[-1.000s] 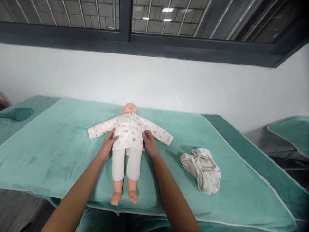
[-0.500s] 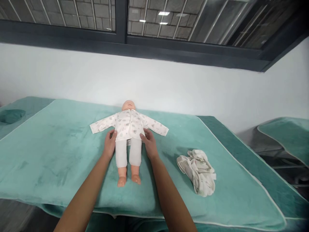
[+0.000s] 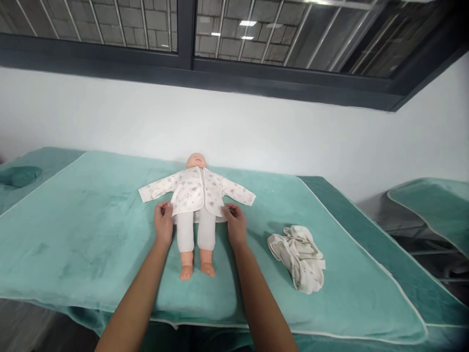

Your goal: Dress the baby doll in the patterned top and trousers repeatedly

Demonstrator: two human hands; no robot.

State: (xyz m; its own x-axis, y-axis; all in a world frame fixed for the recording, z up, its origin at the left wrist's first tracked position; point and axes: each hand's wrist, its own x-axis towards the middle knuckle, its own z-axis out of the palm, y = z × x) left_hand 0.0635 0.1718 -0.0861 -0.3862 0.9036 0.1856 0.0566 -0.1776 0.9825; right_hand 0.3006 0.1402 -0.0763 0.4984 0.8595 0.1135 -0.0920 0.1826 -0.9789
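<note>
The left hand point(image 3: 163, 222) and right hand point(image 3: 236, 224) pinch the printed baby jacket's point(image 3: 188, 193) side edges. The doll point(image 3: 196, 160) lies face-up (barefoot).

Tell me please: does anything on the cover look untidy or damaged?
The cloth, right of the doll, looks untidy: it lies in a crumpled heap. The shirt gapes at its lower front. No damage shows.

doll point(image 3: 185, 232) on mat point(image 3: 110, 234) | cloth point(image 3: 302, 264) right | wall point(image 3: 220, 127) behind | far left: pillow point(image 3: 22, 177), perhaps
</note>
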